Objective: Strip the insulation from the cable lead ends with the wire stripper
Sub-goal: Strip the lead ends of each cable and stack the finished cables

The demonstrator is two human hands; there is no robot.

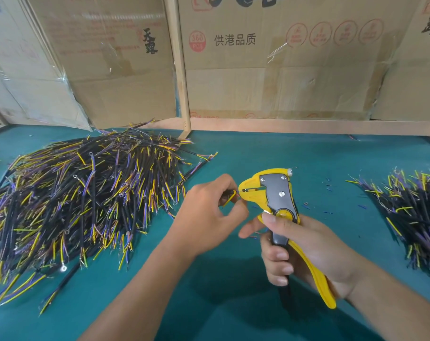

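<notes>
My right hand [304, 252] grips the handles of a yellow and grey wire stripper [275, 193], jaws pointing left. My left hand [209, 207] pinches a short black cable [230, 196] with yellow leads, holding a lead end right at the stripper's jaw tip. Most of that cable is hidden inside my fingers. A big heap of black cables with yellow, purple and blue leads [86, 200] lies on the left of the green table [233, 291]. A smaller heap of the same cables [415, 217] lies on the right.
Cardboard boxes [282, 57] and a wooden frame post [180, 70] stand along the back of the table. Small blue and red scraps of insulation [328, 185] are scattered on the mat behind the stripper.
</notes>
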